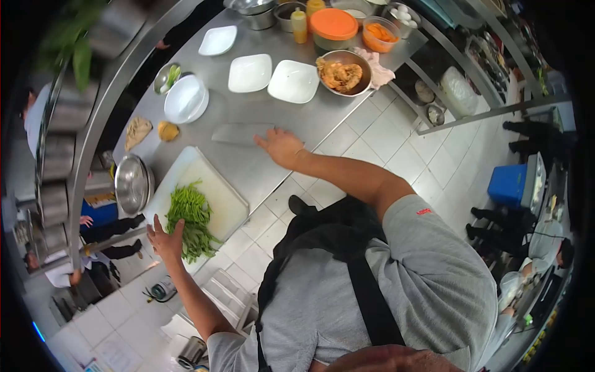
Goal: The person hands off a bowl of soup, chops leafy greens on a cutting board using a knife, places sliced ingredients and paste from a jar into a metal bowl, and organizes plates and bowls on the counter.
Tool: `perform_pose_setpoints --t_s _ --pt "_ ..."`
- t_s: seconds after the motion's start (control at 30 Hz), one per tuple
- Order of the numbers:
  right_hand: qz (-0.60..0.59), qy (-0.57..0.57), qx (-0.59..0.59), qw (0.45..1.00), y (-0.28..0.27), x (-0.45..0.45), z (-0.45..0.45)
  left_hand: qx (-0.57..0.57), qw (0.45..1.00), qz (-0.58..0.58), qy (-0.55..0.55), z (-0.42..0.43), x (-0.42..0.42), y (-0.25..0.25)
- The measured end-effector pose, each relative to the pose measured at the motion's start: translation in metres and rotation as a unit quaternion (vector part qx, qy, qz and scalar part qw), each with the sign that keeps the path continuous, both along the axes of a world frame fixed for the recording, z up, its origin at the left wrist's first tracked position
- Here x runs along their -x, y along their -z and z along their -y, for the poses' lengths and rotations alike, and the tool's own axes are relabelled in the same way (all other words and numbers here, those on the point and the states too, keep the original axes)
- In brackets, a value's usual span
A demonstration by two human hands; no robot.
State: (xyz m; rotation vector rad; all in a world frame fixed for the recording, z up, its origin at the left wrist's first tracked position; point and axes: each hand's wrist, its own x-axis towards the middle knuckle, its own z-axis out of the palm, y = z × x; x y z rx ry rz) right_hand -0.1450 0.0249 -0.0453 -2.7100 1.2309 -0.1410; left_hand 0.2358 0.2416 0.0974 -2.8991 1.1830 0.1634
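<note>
My left hand [166,242] is over the near left side of the cutting board, its fingers spread beside a pile of leafy green stems [193,217]. The stems lie on the white cutting board [230,197], leaves toward me. My right hand [280,147] is at the right end of a broad-bladed knife [238,133] lying flat on the steel table. Its fingers are stretched apart over that end, and the knife's handle is hidden beneath the hand.
Metal bowls [131,184] stand left of the board. Beyond are a white bowl [187,99], square white dishes [293,81], a pan of cooked shrimp [342,74], an orange-lidded tub [333,25] and a squeeze bottle [299,26]. Other people stand at both sides. A metal shelf frame [93,139] runs along the left.
</note>
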Motion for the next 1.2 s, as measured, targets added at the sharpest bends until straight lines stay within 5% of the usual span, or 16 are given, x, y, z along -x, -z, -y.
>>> perform_pose_setpoints --t_s 0.1,0.2,0.33,0.4,0.47,0.53,0.6,0.73,0.87,0.93,1.0,1.2 --pt "0.096 -0.021 0.070 0.993 -0.002 0.009 -0.008 0.137 0.975 0.069 0.162 0.045 0.043 0.003" --pt "0.222 -0.071 -0.009 0.972 -0.044 0.067 -0.029 0.112 0.957 0.024 0.267 0.091 0.150 0.000" --pt "0.182 -0.148 -0.291 0.927 -0.029 0.202 -0.043 0.048 0.952 -0.069 0.294 0.139 0.280 0.017" --pt "0.024 -0.161 -0.365 0.917 -0.003 0.273 -0.036 0.075 0.930 -0.088 0.350 0.164 0.302 0.032" --pt "-0.047 -0.030 -0.323 0.945 0.023 0.346 -0.044 0.091 0.947 -0.233 0.200 0.213 0.340 0.011" --pt "-0.089 0.033 -0.348 0.933 0.026 0.403 -0.037 0.101 0.938 -0.256 0.211 0.280 0.326 0.019" --pt "-0.047 0.082 -0.418 0.904 0.029 0.447 -0.025 0.198 0.856 -0.465 0.112 0.357 0.324 0.018" --pt "-0.073 0.189 -0.384 0.901 0.034 0.503 -0.009 0.282 0.735 -0.615 -0.040 0.534 0.308 0.036" --pt "-0.072 0.316 -0.329 0.887 -0.003 0.519 0.004 0.299 0.664 -0.663 -0.174 0.655 0.301 0.061" --pt "-0.003 0.382 -0.291 0.877 -0.022 0.523 0.000 0.299 0.673 -0.645 -0.206 0.691 0.300 0.073" --pt "-0.015 0.422 -0.328 0.845 -0.059 0.513 0.011 0.298 0.666 -0.664 -0.163 0.719 0.282 0.102" --pt "0.015 0.439 -0.339 0.832 -0.103 0.478 0.050 0.376 0.601 -0.682 -0.178 0.710 0.286 0.089"
